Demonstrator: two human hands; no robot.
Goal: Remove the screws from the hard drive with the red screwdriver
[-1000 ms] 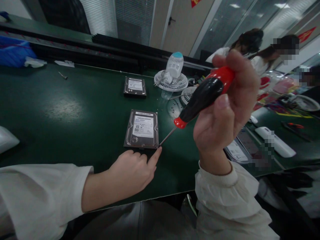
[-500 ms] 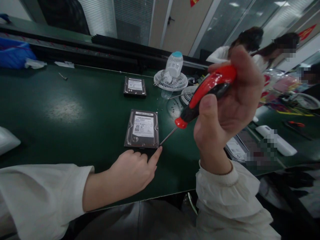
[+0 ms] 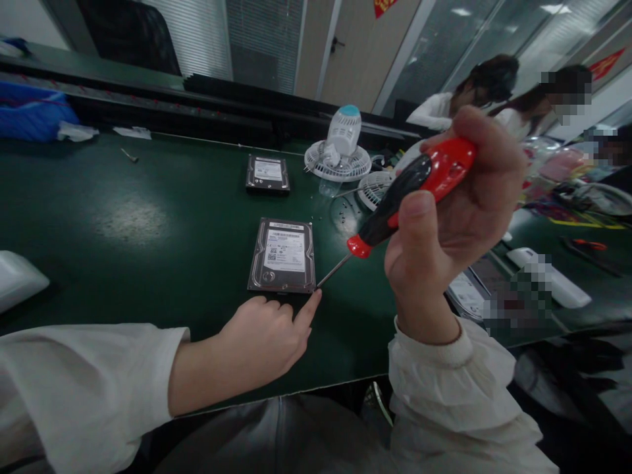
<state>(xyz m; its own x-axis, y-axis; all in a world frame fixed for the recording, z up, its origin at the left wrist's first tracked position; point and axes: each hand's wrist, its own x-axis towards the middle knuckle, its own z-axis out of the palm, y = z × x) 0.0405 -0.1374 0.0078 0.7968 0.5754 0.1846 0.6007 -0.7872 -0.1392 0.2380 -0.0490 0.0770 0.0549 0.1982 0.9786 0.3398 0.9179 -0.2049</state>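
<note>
My right hand (image 3: pixel 459 210) is wrapped round the red and black handle of a screwdriver (image 3: pixel 395 205), held tilted. Its thin metal shaft slants down to the near right corner of a hard drive (image 3: pixel 284 253), which lies label up on the green table. My left hand (image 3: pixel 264 336) is at the drive's near edge, index finger stretched to that corner beside the screwdriver tip. Its other fingers are curled under, and what they hold, if anything, is hidden. The screw at the tip is too small to make out.
Behind lies a second hard drive (image 3: pixel 267 174). A white fan (image 3: pixel 340 158) stands on its grille, with small dark screws near it. Another drive (image 3: pixel 467 295) is partly hidden behind my right wrist. A blue bag (image 3: pixel 32 113) sits far left. Two people are at the far right.
The screwdriver handle has turned in my right hand, so more of its black side faces me. Its tip stays at the drive's corner. My left hand keeps its place.
</note>
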